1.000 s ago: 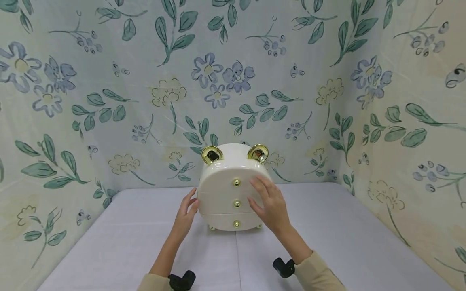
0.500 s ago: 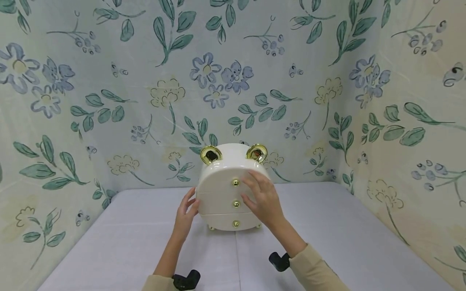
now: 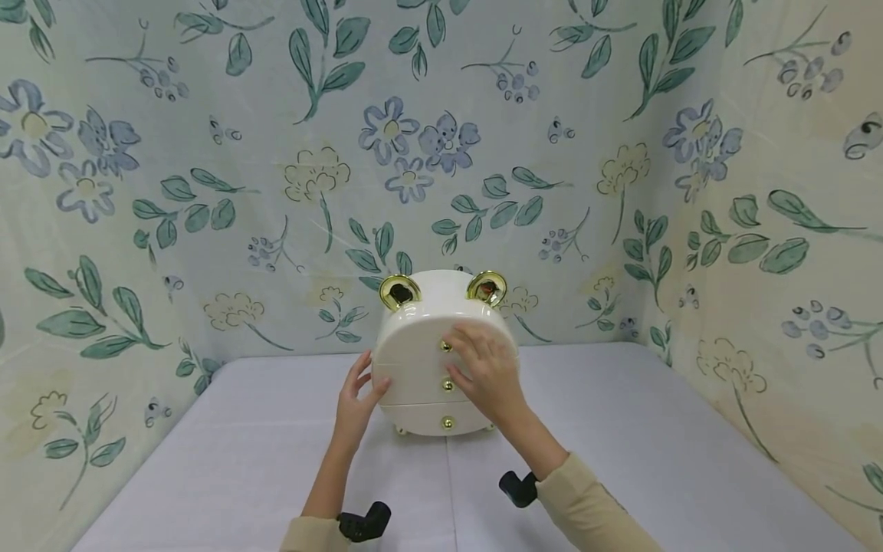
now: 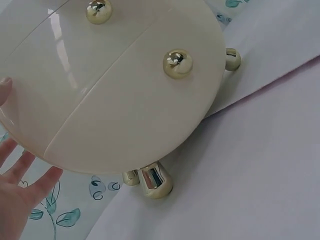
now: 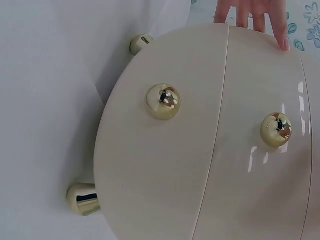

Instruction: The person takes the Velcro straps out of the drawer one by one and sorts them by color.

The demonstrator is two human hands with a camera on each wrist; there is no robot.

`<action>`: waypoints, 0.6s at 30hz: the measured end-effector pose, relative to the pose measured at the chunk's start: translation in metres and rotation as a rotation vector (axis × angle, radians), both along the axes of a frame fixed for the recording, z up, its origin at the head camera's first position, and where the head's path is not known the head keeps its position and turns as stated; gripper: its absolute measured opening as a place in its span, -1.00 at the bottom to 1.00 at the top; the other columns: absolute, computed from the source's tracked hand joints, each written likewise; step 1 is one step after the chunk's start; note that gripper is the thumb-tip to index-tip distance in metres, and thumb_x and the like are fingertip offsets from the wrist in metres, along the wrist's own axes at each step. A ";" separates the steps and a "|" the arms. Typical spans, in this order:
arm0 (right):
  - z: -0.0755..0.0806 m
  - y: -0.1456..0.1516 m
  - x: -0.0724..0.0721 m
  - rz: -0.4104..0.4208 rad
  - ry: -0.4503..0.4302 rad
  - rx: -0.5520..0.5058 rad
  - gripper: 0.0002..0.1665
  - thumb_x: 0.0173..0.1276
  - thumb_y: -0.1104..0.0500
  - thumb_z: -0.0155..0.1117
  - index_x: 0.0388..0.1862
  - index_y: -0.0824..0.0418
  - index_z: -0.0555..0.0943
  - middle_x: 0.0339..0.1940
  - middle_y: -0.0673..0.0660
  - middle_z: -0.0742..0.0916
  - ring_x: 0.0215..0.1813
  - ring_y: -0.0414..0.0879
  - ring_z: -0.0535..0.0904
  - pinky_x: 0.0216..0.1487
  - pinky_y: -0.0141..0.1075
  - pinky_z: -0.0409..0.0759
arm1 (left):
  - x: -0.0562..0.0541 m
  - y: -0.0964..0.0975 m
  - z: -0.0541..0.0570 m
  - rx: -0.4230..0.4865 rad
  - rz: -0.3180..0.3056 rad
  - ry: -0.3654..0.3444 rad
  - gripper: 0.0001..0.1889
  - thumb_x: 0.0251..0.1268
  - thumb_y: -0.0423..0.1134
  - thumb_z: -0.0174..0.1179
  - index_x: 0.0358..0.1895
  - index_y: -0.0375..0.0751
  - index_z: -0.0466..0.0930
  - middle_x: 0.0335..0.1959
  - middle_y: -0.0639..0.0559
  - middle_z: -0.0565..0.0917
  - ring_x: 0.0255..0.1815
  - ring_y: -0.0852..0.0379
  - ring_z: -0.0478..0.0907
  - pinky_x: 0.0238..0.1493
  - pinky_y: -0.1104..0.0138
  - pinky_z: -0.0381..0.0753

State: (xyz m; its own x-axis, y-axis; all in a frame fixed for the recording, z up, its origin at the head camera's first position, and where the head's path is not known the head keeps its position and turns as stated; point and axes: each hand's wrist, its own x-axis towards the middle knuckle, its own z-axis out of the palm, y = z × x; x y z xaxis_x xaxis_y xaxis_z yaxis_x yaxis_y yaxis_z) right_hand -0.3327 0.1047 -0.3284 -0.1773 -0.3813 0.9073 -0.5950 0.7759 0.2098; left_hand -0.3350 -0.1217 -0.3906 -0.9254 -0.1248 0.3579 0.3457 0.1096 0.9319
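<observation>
A glossy white, round-fronted drawer box (image 3: 414, 376) stands on the table, with gold knobs down its front and gold feet below. At its left edge my left hand (image 3: 357, 402) holds on, thumb on the front and fingers around the side. The right wrist view also shows that left hand (image 5: 255, 12) at the box's rim. My right hand (image 3: 488, 376) is in front of the upper drawers, fingers bent and spread from the thumb. Its fingertips are beside the top knob (image 3: 446, 346); contact is unclear. The middle knob (image 3: 448, 385) lies just below the thumb.
Two gold, bell-like ears (image 3: 400, 292) top the box. A white cloth (image 3: 276, 437) with a crease covers the table. Floral fabric walls (image 3: 207, 153) stand behind and at both sides. A black device (image 3: 366, 523) is on each wrist.
My right hand has moved left across the front, from its right part to the top knob. My left thumb has come further onto the front. The box stays in place.
</observation>
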 end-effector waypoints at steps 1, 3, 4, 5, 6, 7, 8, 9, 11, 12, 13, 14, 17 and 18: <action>-0.001 -0.001 0.000 -0.008 -0.003 0.001 -0.46 -0.03 0.07 0.39 0.01 0.09 0.53 0.08 0.10 0.56 0.09 0.01 0.44 0.02 -0.19 0.42 | 0.000 0.001 0.000 0.009 0.004 0.002 -0.33 0.18 -0.07 0.19 0.35 0.07 0.13 0.37 -0.03 0.20 0.32 -0.08 0.18 0.21 -0.07 0.33; -0.002 -0.003 0.000 -0.019 -0.008 0.002 -0.48 -0.01 0.07 0.38 0.00 0.07 0.54 0.08 0.10 0.56 0.09 0.00 0.44 0.03 -0.20 0.42 | -0.001 0.002 0.000 0.031 0.009 0.009 -0.34 0.17 -0.08 0.20 0.34 0.06 0.16 0.36 -0.01 0.22 0.32 -0.06 0.19 0.22 -0.06 0.33; -0.002 -0.004 -0.001 -0.019 -0.007 0.000 -0.49 -0.02 0.08 0.39 -0.01 0.07 0.54 0.07 0.10 0.56 0.08 0.01 0.44 0.02 -0.20 0.42 | -0.001 0.002 0.000 0.045 0.008 0.014 -0.36 0.16 -0.09 0.20 0.33 0.05 0.18 0.35 -0.01 0.24 0.32 -0.05 0.19 0.22 -0.06 0.32; -0.002 -0.004 0.000 -0.021 -0.008 -0.001 -0.49 -0.02 0.08 0.39 -0.02 0.07 0.55 0.07 0.10 0.56 0.08 0.01 0.44 0.02 -0.20 0.42 | -0.001 0.003 0.001 0.056 0.008 0.015 -0.37 0.16 -0.09 0.21 0.32 0.05 0.21 0.35 0.01 0.25 0.31 -0.03 0.20 0.23 -0.05 0.32; -0.002 -0.005 0.000 -0.025 -0.009 -0.003 -0.50 -0.01 0.09 0.39 -0.02 0.08 0.55 0.07 0.10 0.56 0.08 0.01 0.44 0.02 -0.19 0.41 | 0.000 0.003 0.001 0.066 0.006 0.016 -0.39 0.17 -0.10 0.21 0.30 0.05 0.23 0.34 0.03 0.26 0.31 -0.02 0.20 0.23 -0.03 0.31; -0.002 -0.006 0.000 -0.029 -0.011 -0.005 -0.51 -0.01 0.10 0.39 -0.02 0.08 0.55 0.07 0.10 0.56 0.07 0.01 0.44 0.03 -0.19 0.41 | 0.000 0.004 0.001 0.078 0.004 0.020 -0.41 0.17 -0.11 0.20 0.29 0.04 0.25 0.33 0.03 0.27 0.30 -0.01 0.21 0.23 -0.02 0.31; -0.001 -0.006 0.000 -0.031 -0.010 -0.007 -0.51 -0.01 0.11 0.39 -0.03 0.08 0.55 0.06 0.10 0.56 0.07 0.01 0.44 0.02 -0.19 0.41 | 0.000 0.004 0.001 0.088 0.003 0.022 -0.42 0.17 -0.12 0.20 0.28 0.03 0.27 0.33 0.04 0.28 0.30 0.00 0.22 0.23 -0.01 0.31; -0.001 -0.007 0.000 -0.034 -0.006 -0.009 -0.52 -0.01 0.12 0.39 -0.03 0.08 0.55 0.06 0.10 0.56 0.06 0.01 0.44 0.01 -0.18 0.41 | 0.000 0.004 0.001 0.099 0.003 0.022 -0.43 0.17 -0.13 0.20 0.27 0.03 0.28 0.32 0.05 0.30 0.30 0.00 0.22 0.24 0.00 0.30; 0.000 -0.008 0.001 -0.048 -0.005 -0.009 -0.53 0.00 0.12 0.39 -0.04 0.08 0.55 0.04 0.09 0.56 0.06 0.00 0.44 0.01 -0.18 0.41 | 0.000 0.003 0.001 0.121 0.001 0.018 -0.45 0.17 -0.14 0.20 0.26 0.01 0.30 0.31 0.05 0.31 0.29 0.01 0.23 0.25 0.01 0.30; 0.000 -0.009 0.001 -0.051 -0.004 -0.009 -0.52 -0.01 0.12 0.39 -0.04 0.09 0.55 0.03 0.09 0.57 0.05 0.00 0.44 0.00 -0.18 0.41 | 0.000 0.003 0.000 0.132 0.001 0.015 -0.46 0.17 -0.14 0.20 0.26 0.01 0.31 0.31 0.05 0.32 0.29 0.01 0.23 0.25 0.02 0.29; 0.000 -0.010 0.000 -0.052 -0.002 -0.011 -0.52 -0.02 0.12 0.40 -0.05 0.09 0.55 0.02 0.09 0.57 0.05 -0.01 0.45 -0.01 -0.19 0.41 | 0.000 0.003 0.000 0.147 -0.003 0.012 -0.46 0.17 -0.15 0.20 0.25 0.00 0.31 0.31 0.05 0.32 0.29 0.02 0.24 0.26 0.03 0.29; 0.000 -0.011 0.000 -0.055 -0.002 -0.011 -0.52 -0.02 0.13 0.40 -0.05 0.09 0.55 0.01 0.08 0.57 0.04 -0.01 0.45 -0.01 -0.19 0.42 | 0.000 0.003 -0.001 0.158 -0.006 0.008 -0.46 0.18 -0.15 0.20 0.25 0.00 0.31 0.31 0.05 0.32 0.29 0.02 0.23 0.26 0.04 0.29; -0.001 -0.013 0.000 -0.054 -0.009 -0.015 -0.52 -0.04 0.14 0.41 -0.07 0.12 0.54 -0.04 0.08 0.58 0.02 -0.02 0.46 -0.02 -0.19 0.42 | 0.000 0.003 -0.003 0.189 -0.014 -0.001 -0.47 0.19 -0.17 0.19 0.25 -0.02 0.32 0.30 0.05 0.32 0.29 0.03 0.23 0.27 0.06 0.28; -0.002 -0.014 0.000 -0.053 -0.011 -0.015 -0.53 -0.04 0.15 0.41 -0.07 0.13 0.54 -0.05 0.08 0.58 0.01 -0.01 0.46 -0.02 -0.19 0.42 | 0.001 0.003 -0.003 0.197 -0.015 -0.001 -0.47 0.19 -0.18 0.19 0.25 -0.03 0.32 0.30 0.04 0.32 0.29 0.03 0.23 0.26 0.07 0.29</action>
